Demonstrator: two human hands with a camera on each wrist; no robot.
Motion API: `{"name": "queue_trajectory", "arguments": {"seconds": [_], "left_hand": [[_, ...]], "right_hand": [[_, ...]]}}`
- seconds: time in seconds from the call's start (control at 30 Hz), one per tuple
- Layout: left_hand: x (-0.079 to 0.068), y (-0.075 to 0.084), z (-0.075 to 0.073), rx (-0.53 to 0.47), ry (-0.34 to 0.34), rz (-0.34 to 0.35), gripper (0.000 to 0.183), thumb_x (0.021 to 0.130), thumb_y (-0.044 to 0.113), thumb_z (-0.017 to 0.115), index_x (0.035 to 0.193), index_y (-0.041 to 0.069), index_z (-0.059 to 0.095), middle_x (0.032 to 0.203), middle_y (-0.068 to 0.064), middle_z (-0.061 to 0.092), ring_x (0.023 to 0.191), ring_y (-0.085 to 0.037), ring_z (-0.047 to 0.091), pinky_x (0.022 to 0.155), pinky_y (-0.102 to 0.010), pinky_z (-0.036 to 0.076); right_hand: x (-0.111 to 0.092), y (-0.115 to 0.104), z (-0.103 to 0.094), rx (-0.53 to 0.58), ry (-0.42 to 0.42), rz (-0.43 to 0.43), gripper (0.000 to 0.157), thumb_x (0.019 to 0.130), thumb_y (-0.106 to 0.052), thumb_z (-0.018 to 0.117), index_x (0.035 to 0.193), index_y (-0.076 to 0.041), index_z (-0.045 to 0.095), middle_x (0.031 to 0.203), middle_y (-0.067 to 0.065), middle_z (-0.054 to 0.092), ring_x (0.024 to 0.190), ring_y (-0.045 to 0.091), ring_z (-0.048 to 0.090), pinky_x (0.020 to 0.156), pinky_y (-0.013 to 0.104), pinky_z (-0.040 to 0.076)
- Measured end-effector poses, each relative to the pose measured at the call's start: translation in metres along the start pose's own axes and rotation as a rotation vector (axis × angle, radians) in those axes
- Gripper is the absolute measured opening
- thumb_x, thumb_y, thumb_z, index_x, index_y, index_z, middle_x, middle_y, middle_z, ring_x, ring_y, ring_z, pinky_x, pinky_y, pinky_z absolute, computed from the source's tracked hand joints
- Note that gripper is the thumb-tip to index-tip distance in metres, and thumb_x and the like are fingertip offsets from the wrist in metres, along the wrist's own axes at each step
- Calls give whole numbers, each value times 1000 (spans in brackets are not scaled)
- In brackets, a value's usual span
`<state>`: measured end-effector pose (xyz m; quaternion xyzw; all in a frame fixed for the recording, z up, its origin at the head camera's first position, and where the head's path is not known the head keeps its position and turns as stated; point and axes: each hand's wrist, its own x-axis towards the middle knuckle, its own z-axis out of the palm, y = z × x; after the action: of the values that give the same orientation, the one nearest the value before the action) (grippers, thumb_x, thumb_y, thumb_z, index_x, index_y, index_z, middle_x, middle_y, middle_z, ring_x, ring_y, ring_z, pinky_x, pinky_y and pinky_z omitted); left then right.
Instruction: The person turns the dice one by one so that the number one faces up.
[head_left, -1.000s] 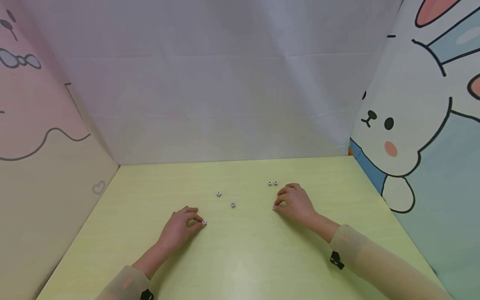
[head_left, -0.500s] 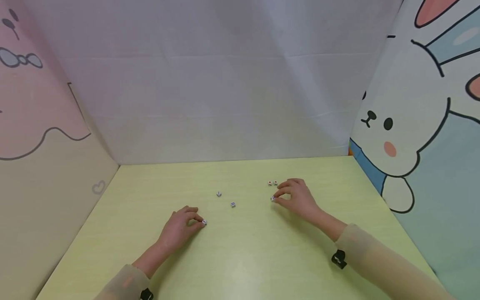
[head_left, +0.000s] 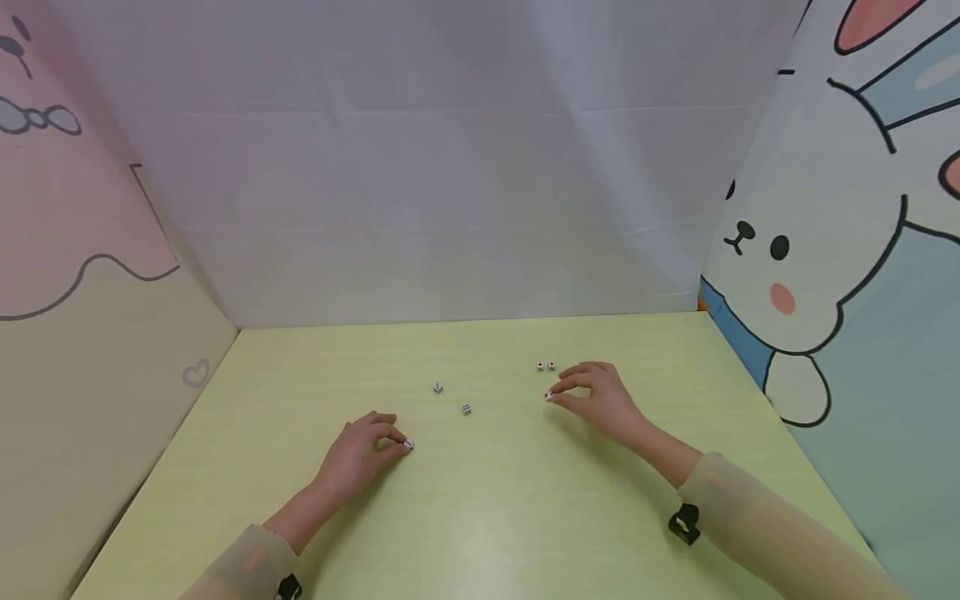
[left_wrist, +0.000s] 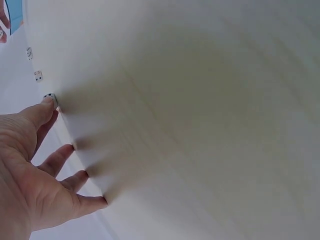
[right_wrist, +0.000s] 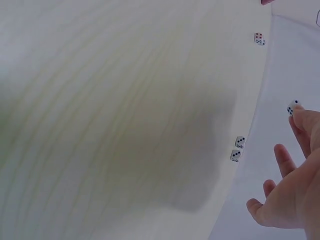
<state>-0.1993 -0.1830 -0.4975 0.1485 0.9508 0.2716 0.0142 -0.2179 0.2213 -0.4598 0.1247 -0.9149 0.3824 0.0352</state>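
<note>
My left hand (head_left: 363, 454) pinches a small white die (head_left: 408, 445) between thumb and index finger at the table's middle left. In the left wrist view its other fingertips reach down to the tabletop. My right hand (head_left: 600, 404) pinches another white die (head_left: 549, 396) by thumb and index finger, raised over the table in the right wrist view (right_wrist: 294, 106). Just beyond it two dice stand side by side, a left one (head_left: 540, 367) and a right one (head_left: 551, 366). Between the hands lie two more dice, one farther back (head_left: 438, 388) and one nearer (head_left: 466, 409).
The pale yellow table (head_left: 465, 517) ends at a white back wall (head_left: 465, 208). A pink and cream panel (head_left: 90, 375) borders it on the left, a panel with a cartoon rabbit (head_left: 810, 275) on the right. Black straps show at both cuffs.
My right hand has lifted its die and carried it away from me, toward the side-by-side pair, then shifted slightly right. The left hand has stayed in place with its die.
</note>
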Motion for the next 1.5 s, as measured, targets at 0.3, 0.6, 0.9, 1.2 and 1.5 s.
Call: {"name": "queue_trajectory", "arguments": {"seconds": [0.3,0.6,0.9,1.2,1.5], "left_hand": [[1,0,0,-7,-7,2,14,92,30,78,90,16,78,135,-15,64,133,-42,53,113,-72,25],[1,-2,2,-11,7,7,8,90,26,80,92,18,78,134,-15,64,133,-41,53,112,-74,24],[0,-1,3,-6,17,6,5,90,22,80,94,19,79,134,-15,64,134,-42,52,112,-74,24],[1,0,1,6,20,12,6,90,22,81,94,19,78,134,-14,65,133,-41,53,112,-74,25],[3,1,-4,25,17,21,9,90,25,81,95,19,78,133,-13,65,132,-39,54,111,-73,26]], "right_hand": [[1,6,5,60,-8,6,12,91,-22,79,100,-15,82,125,17,69,127,39,51,112,60,27],[-3,12,16,18,-24,56,10,90,-22,80,98,-16,83,126,16,69,128,40,48,112,58,26],[-6,19,25,-35,-29,59,7,89,-25,82,95,-21,83,126,12,68,131,43,41,110,59,30],[-8,23,31,-42,-9,70,6,89,-26,82,94,-22,83,127,13,64,133,43,38,110,59,32],[-11,23,32,-86,-29,85,6,88,-27,83,93,-24,82,131,11,63,136,42,35,112,59,33]]}}
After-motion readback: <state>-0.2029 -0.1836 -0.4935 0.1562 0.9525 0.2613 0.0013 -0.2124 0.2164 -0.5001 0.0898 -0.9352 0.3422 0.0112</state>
